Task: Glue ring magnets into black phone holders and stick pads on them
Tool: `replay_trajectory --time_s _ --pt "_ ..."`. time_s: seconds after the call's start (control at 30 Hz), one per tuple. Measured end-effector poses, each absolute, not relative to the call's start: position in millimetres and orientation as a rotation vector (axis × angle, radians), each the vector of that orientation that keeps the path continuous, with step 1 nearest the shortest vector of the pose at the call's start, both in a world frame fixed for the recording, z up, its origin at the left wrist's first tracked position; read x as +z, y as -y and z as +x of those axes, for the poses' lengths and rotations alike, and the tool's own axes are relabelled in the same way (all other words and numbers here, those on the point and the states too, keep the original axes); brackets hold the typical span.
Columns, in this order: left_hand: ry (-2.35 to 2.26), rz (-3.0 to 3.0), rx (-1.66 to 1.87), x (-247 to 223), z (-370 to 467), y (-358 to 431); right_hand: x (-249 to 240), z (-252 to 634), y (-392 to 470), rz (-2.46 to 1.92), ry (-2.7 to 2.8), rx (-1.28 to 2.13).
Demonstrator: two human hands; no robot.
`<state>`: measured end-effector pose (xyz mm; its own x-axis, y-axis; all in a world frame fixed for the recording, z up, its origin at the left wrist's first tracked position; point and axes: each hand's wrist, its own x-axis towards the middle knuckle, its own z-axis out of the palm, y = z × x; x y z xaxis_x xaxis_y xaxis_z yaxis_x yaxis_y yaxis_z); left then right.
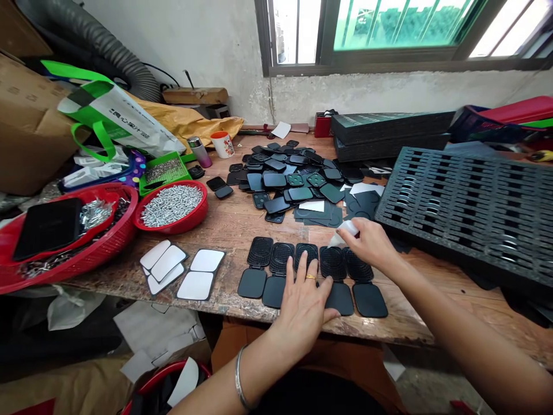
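Several black hinged cases [370, 300] lie opened out in a row along the table's front edge, ribbed halves at the back and smooth halves nearer me. My left hand [305, 305] rests flat with fingers spread over the middle cases, hiding parts of them. In my right hand [367, 239] is a small white squeeze bottle [346, 228], gripped and tilted. Its nozzle points down at the ribbed half [332, 264] of the case second from the right; whether it touches cannot be told. White cards with dark edges [201, 268] lie left of the row.
A heap of black cases [287, 173] fills the table's back middle. Slotted black foam trays [466, 202] take up the right side. On the left stand red baskets [194, 216] with metal pins, a green tray [184, 173], a pink-silver bottle [201, 154] and a mug [223, 145].
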<state>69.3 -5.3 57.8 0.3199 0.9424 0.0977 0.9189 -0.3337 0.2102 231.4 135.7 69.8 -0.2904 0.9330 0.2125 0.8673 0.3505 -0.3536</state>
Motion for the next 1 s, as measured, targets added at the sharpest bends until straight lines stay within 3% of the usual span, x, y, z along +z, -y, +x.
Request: replay_trajectory --time_s 0.2,0.33,0.7,0.87,1.0 --pt "-1.734 2.439 0.379 60 75 6 68 284 -130 -1.610 1.870 0.662" --pt "-1.661 2.466 0.438 63 93 4 60 312 -119 -1.599 1.694 0.736" --pt "-1.578 2.533 0.330 55 115 -14 52 299 -126 -1.692 1.848 0.526" --pt "-1.582 2.549 0.302 58 115 -14 65 301 -125 -1.697 2.042 0.191" --pt "-1.576 2.539 0.303 59 115 -14 81 308 -117 -1.711 2.206 0.167"
